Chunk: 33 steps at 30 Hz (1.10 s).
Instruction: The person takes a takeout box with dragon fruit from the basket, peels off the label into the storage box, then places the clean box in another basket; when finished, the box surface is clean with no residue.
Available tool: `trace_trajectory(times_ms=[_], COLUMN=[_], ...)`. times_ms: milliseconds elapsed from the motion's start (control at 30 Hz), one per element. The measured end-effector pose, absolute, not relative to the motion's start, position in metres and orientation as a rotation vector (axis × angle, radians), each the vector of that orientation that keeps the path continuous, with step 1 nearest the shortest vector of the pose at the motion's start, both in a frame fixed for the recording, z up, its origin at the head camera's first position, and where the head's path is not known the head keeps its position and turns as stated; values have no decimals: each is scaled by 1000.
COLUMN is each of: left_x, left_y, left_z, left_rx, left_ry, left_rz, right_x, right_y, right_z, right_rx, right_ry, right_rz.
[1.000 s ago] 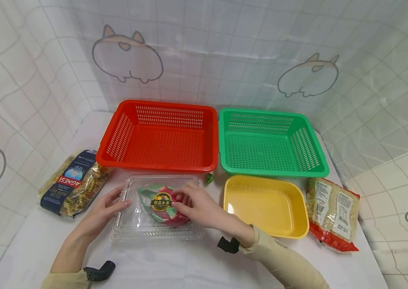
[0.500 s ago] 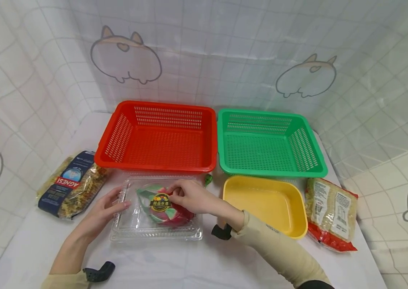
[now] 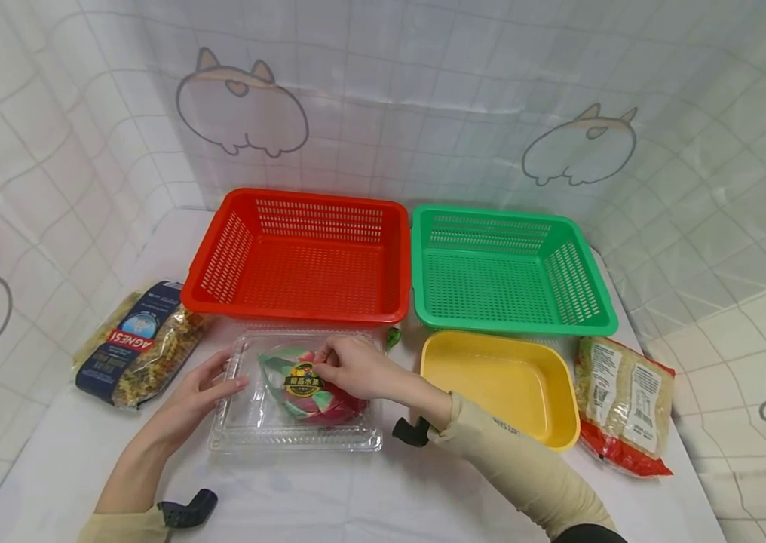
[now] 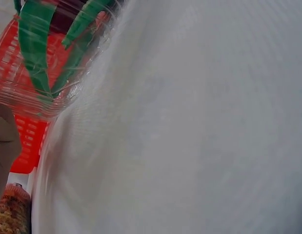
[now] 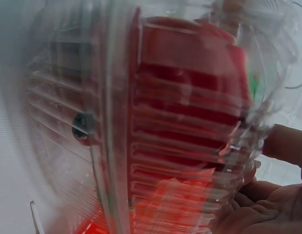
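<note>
In the head view, a clear plastic clamshell box (image 3: 250,431) lies on the white table with a red and green dragon fruit (image 3: 345,406) inside. On its lid is a round black and gold fruit sticker (image 3: 301,382). My right hand (image 3: 359,368) reaches over the lid, thumb and forefinger pinching at the sticker's upper right edge. At the box's left edge rests my left hand (image 3: 203,392), thumb out over the lid. The right wrist view shows the dragon fruit (image 5: 185,97) through the box wall, my right hand (image 5: 260,202) behind it with bent fingers.
Behind the box stand a red basket (image 3: 298,311) and, to its right, a green basket (image 3: 515,324). A yellow tub (image 3: 498,392) sits right of the box. A pasta bag (image 3: 135,343) lies left, a red-ended grain bag (image 3: 623,403) right. Something small and green (image 3: 393,337) lies behind the box.
My right hand has shifted a little left and up, from the sticker's right side to its upper right edge. The left hand and the box have stayed in place.
</note>
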State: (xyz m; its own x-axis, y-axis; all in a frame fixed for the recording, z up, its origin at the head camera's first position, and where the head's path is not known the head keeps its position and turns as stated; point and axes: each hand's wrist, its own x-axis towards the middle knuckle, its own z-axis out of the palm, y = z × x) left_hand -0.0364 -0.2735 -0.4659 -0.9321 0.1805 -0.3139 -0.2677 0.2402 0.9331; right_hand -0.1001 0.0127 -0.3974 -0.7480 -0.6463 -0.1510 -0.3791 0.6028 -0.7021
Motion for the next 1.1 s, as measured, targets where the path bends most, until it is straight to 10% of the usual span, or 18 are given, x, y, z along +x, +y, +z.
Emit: trace_trajectory(times_ms=[1100], left_x=[-40], left_y=[-274], left_z=[-465], left_rx=[-76], left_ry=[2136], left_rz=[1737], right_x=[-99], right_y=[13], right_z=[-399], right_rx=[-797], right_ry=[2466], right_rz=[-950])
